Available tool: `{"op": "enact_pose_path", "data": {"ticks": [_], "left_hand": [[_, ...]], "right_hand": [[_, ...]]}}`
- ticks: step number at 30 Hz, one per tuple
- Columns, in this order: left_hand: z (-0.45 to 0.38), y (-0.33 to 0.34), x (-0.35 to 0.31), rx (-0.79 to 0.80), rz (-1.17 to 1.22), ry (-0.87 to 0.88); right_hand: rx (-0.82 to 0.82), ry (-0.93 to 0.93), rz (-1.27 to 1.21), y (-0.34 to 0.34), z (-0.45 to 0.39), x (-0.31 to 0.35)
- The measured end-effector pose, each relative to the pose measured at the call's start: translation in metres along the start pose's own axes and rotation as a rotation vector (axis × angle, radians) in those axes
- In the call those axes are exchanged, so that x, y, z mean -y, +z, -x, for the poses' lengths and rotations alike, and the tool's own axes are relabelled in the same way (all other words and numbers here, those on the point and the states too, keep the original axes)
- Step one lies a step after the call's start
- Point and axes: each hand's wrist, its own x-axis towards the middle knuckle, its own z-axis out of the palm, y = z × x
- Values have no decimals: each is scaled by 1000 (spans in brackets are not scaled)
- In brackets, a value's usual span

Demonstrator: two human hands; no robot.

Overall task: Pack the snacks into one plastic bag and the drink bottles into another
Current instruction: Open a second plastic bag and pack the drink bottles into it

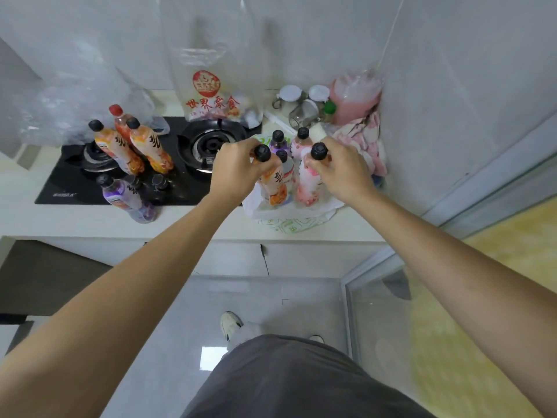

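My left hand (238, 167) grips the neck of an orange drink bottle (272, 185). My right hand (343, 170) grips the neck of a pink drink bottle (307, 185). Both bottles stand upright on a white plastic bag with green print (289, 220), among three other bottles (278, 141) on the same bag. Three orange and red bottles (132, 143) stand on the black gas stove (60, 188), and a purple bottle (126, 197) stands at its front edge. A clear bag with red print (211, 95) holding snacks stands behind the right burner.
A crumpled clear bag (75, 101) sits at the back left. Glass jars (301, 107), a pink-filled bag (352, 98) and a pink cloth (367, 140) crowd the right corner by the wall. The counter's front edge (180, 236) runs below the stove.
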Motion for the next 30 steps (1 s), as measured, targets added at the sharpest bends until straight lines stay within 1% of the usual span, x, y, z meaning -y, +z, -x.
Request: {"op": "enact_pose_path", "data": {"ticks": [3, 11, 15, 20, 24, 30], "left_hand": [[-2, 18, 4, 41, 49, -58], [3, 53, 18, 143, 106, -56], [6, 70, 29, 206, 80, -40], [8, 84, 45, 289, 38, -103], [9, 90, 51, 313, 48, -142], [8, 89, 52, 326, 63, -141]], "right_hand": [[6, 34, -11, 5, 0, -16], [51, 44, -62, 38, 6, -37], [106, 53, -125, 57, 8, -46], [160, 35, -140, 68, 6, -50], [197, 32, -108, 78, 7, -54], [175, 42, -72, 83, 5, -52]]}}
